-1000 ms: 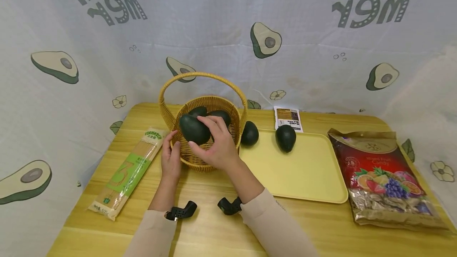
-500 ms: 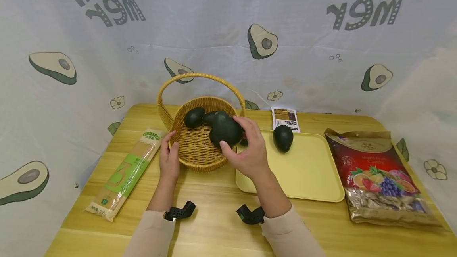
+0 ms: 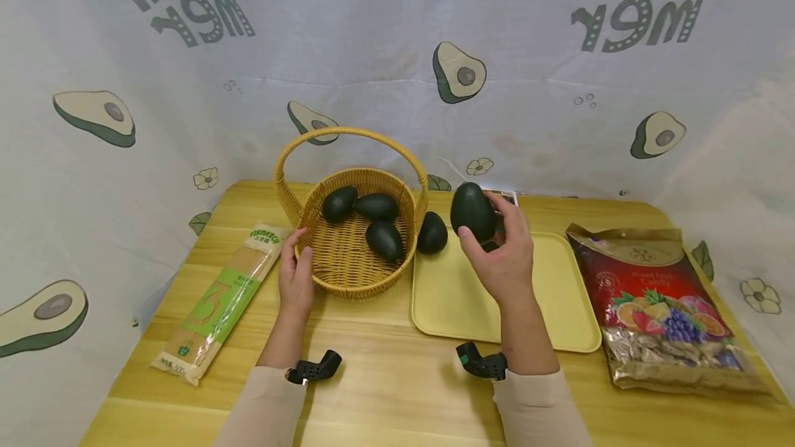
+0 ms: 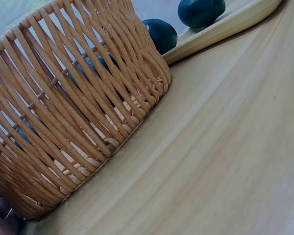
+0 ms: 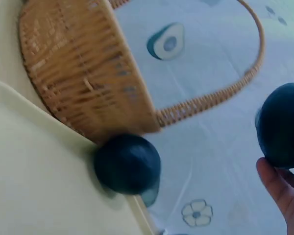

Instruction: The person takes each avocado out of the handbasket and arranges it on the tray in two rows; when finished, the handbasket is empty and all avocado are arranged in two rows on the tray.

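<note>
My right hand [image 3: 506, 257] holds a dark green avocado [image 3: 470, 212] between thumb and fingers, raised over the back of the yellow tray [image 3: 453, 302]. It mostly hides another avocado and part of a small packet behind. In the right wrist view the held avocado [image 5: 284, 127] shows at the right edge. My left hand [image 3: 295, 281] grips the left front side of the wicker basket [image 3: 348, 291], thumb and index finger at its rim. Three avocados lie inside the basket, one of them [image 3: 385, 240] nearest the front. One more avocado [image 3: 433, 233] sits at the tray's back left corner, beside the basket.
A green-labelled pack of noodles [image 3: 217, 302] lies left of the basket. A large red and gold candy bag [image 3: 664, 309] lies right of the tray. The basket's tall handle [image 3: 350, 131] arches above it. A printed curtain [image 3: 373, 33] hangs behind the table.
My right hand has carried the avocado from above the basket rightward to over the tray. Three avocados in the basket now show fully. My left hand has stayed at the basket.
</note>
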The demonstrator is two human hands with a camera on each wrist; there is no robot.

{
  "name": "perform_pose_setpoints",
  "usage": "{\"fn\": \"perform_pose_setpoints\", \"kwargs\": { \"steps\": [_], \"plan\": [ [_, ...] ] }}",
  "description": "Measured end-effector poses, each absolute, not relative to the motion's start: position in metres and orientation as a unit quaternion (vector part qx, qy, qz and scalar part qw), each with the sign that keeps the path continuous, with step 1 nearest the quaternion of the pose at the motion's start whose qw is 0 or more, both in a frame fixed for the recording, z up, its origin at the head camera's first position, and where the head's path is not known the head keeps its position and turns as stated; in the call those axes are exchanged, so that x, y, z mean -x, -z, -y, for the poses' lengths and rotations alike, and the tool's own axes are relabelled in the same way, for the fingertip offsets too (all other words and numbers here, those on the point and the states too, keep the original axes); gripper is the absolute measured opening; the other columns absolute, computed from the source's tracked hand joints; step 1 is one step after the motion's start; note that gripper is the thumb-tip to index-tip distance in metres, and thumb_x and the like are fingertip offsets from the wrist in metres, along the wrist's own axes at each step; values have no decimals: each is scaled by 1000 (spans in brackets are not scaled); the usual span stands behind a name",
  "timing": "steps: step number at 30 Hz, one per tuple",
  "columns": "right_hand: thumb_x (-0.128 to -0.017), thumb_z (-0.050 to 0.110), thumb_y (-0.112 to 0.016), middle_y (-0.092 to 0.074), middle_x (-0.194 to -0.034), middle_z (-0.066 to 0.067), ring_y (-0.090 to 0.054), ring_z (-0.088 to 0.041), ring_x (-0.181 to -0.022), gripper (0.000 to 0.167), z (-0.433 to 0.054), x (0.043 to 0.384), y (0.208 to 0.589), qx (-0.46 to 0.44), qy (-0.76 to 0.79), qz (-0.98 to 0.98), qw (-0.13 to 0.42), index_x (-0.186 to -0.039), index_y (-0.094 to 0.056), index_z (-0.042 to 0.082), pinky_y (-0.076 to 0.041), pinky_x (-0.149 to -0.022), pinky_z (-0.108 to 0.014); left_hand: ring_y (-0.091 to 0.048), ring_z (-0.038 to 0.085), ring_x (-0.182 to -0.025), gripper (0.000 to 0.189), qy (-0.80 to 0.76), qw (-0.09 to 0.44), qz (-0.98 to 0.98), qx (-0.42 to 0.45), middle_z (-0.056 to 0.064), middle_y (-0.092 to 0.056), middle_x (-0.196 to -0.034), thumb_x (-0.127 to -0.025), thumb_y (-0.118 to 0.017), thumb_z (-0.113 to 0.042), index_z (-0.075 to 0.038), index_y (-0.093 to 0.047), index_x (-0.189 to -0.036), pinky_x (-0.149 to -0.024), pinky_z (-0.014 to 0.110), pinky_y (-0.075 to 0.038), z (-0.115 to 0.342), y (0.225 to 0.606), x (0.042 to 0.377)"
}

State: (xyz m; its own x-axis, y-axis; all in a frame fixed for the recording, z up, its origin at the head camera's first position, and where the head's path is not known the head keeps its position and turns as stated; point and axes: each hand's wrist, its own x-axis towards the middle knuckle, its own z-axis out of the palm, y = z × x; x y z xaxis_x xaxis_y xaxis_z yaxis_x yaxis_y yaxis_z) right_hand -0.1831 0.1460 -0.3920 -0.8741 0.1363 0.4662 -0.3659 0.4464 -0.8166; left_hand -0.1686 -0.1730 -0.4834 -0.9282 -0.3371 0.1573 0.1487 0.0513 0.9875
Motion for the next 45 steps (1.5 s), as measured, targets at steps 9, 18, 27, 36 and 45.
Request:
{"fn": "perform_pose_setpoints", "kwargs": {
  "steps": [9, 18, 27, 36, 45],
  "plan": [
    [-91, 22, -74, -51, -138, -16, -51, -23, -115, 62, -181, 190, 398, 24, -495, 850, 178, -148, -52, 14, -44, -86, -23, -17, 24, -157, 42, 680, 179, 708, -64, 8, -28, -167, -107, -41, -15, -4, -45, -147, -126, 52, -15, 172, 483, 168],
    [-94, 36, -68, -46, -150, -16, -49, -37, -128, 66, -205, 191, 402, 86, -483, 863, 122, -153, -45, 17, -46, -92, -47, -22, 25, -156, 41, 684, 175, 704, -76, 8, -29, -166, -107, -40, -13, -5, -45, -147, -125, 51, -19, 172, 483, 169],
    [-96, 38, -67, -44, -154, -19, -45, -43, -131, 69, -226, 194, 409, 137, -462, 867, 130, -156, -40, 17, -42, -104, -61, -28, 26, -152, 42, 691, 169, 698, -75, 7, -30, -165, -108, -39, -14, -6, -43, -149, -121, 48, -26, 171, 482, 169],
    [-95, 35, -69, -46, -153, -23, -44, -45, -136, 71, -254, 196, 426, 197, -425, 872, 144, -155, -40, 13, -35, -110, -67, -26, 25, -153, 42, 685, 173, 703, -77, 8, -30, -165, -108, -39, -13, -4, -44, -148, -123, 50, -23, 171, 482, 169],
    [-93, 31, -72, -42, -153, -29, -42, -51, -137, 71, -265, 199, 444, 199, -378, 893, 141, -154, -43, 6, -34, -108, -69, -28, 21, -151, 42, 686, 173, 702, -80, 6, -32, -164, -108, -39, -13, -6, -44, -149, -121, 45, -26, 171, 482, 169]
  ]
}}
